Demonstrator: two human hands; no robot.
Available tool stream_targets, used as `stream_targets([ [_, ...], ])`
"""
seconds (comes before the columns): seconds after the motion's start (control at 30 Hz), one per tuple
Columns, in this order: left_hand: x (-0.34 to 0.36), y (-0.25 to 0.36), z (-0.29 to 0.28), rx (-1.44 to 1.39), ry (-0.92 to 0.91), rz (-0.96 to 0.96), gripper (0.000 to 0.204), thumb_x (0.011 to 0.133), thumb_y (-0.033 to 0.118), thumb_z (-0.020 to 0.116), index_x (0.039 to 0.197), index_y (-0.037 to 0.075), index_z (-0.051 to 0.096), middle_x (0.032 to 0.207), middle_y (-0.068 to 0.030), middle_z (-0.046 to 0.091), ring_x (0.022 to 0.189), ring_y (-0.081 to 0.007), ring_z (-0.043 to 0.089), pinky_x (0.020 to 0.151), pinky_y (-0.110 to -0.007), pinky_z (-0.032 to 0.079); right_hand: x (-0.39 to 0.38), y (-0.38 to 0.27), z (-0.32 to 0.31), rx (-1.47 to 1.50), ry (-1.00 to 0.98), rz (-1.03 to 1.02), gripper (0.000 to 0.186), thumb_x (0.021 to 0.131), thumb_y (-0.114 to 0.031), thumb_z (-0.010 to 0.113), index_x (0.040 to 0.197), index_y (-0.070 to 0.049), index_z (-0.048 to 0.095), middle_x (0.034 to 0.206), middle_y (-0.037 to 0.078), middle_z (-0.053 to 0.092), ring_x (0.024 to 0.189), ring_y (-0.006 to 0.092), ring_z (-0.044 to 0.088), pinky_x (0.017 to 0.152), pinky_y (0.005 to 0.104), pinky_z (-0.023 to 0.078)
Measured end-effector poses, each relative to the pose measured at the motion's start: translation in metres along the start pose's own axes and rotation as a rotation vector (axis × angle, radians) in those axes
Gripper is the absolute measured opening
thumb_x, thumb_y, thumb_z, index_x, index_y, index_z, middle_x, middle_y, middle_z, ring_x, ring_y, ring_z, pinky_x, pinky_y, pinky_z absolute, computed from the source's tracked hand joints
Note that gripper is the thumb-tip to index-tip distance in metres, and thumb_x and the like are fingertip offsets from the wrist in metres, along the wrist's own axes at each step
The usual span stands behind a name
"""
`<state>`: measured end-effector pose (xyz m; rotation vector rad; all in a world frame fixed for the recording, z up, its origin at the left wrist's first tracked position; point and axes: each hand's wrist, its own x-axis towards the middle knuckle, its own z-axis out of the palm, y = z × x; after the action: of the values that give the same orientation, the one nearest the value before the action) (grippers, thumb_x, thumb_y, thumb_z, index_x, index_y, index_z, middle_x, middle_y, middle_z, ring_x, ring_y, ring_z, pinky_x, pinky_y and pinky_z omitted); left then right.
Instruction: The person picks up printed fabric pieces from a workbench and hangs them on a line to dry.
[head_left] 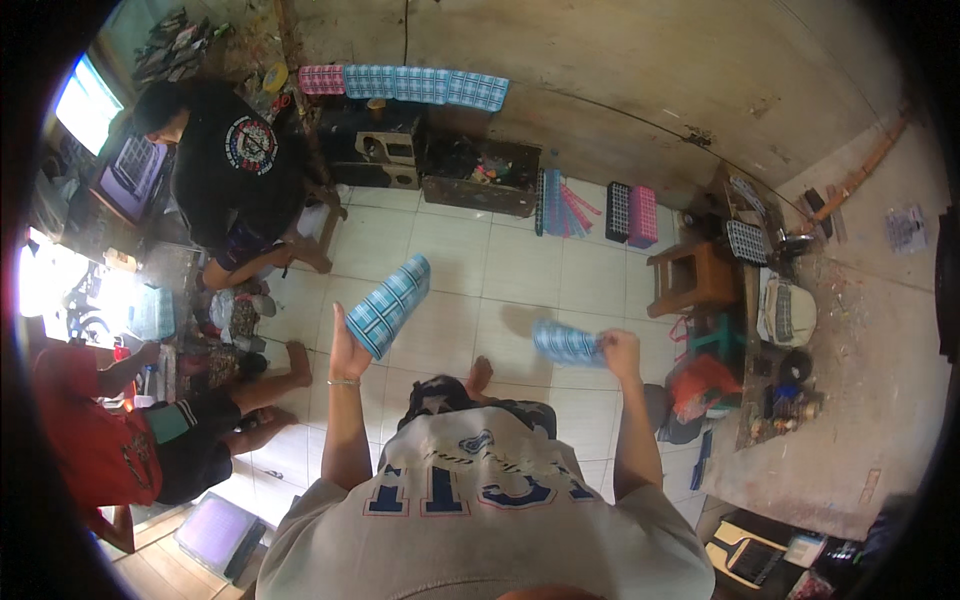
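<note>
A blue-and-white plaid curved sheet (388,308) lies against the thumb-raised left hand (352,346), finger closure indeterminable, while a blurred pale-blue plaid piece (565,343) projects leftward from the right hand (621,352) gripping its end.

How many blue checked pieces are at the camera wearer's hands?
2: one blue checked piece at the left hand, a second piece in the right hand. Layers behind may be hidden.

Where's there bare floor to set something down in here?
White tiled floor shows bare between the open dark wooden box and the blue plaid piece at the left hand, and between the pink checked box and the right hand. It's crowded right of the brown wooden stool.
</note>
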<state>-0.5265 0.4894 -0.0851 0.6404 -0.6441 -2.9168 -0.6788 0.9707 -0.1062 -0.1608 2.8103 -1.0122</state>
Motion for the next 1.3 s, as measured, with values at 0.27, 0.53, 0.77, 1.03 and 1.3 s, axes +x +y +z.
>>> stream_targets([
  [0.27,0.107,0.038,0.022,-0.115,0.093,0.185,0.071,0.093,0.055,0.030,0.126,-0.008,0.042,0.128,-0.0188,0.049,0.118,-0.0311,0.046,0.102,-0.044,0.035,0.220,-0.072,-0.001,0.277,0.129,-0.002,0.014,0.071,-0.006,0.064,0.083,0.000,0.069,0.067,0.010,0.065,0.062,0.0141,0.060,0.062,0.0269,0.046],
  [0.53,0.248,0.083,0.051,-0.081,0.042,0.215,0.073,0.093,0.055,0.029,0.125,-0.008,0.042,0.126,-0.0180,0.051,0.114,-0.0304,0.051,0.100,-0.043,0.038,0.420,-0.152,-0.001,0.306,0.185,-0.117,0.016,0.074,-0.007,0.063,0.086,0.002,0.068,0.073,0.012,0.066,0.064,0.0134,0.059,0.063,0.0263,0.044],
  [0.77,0.322,0.120,0.099,-0.091,0.235,0.183,0.072,0.092,0.055,0.034,0.128,-0.007,0.040,0.130,-0.0175,0.048,0.119,-0.0314,0.047,0.102,-0.045,0.035,0.559,-0.178,0.011,0.391,0.203,-0.280,0.019,0.077,-0.007,0.064,0.096,-0.002,0.068,0.067,0.004,0.064,0.059,0.0074,0.053,0.056,0.0241,0.043],
  [1.03,0.323,0.084,0.159,-0.148,0.456,0.398,0.070,0.091,0.054,0.040,0.125,-0.006,0.044,0.129,-0.0169,0.049,0.117,-0.0301,0.048,0.102,-0.044,0.036,0.683,-0.104,0.084,0.718,0.046,-0.158,0.027,0.075,-0.006,0.068,0.101,-0.003,0.065,0.081,0.005,0.064,0.074,0.0114,0.058,0.069,0.0248,0.046],
  [1.3,0.325,0.022,0.176,-0.159,0.584,0.455,0.072,0.089,0.059,0.038,0.121,-0.006,0.047,0.120,-0.0155,0.055,0.109,-0.0320,0.053,0.095,-0.046,0.041,0.703,-0.071,0.106,0.861,-0.015,-0.024,0.027,0.075,-0.005,0.068,0.102,-0.001,0.064,0.078,0.004,0.062,0.072,0.0118,0.057,0.070,0.0246,0.045],
])
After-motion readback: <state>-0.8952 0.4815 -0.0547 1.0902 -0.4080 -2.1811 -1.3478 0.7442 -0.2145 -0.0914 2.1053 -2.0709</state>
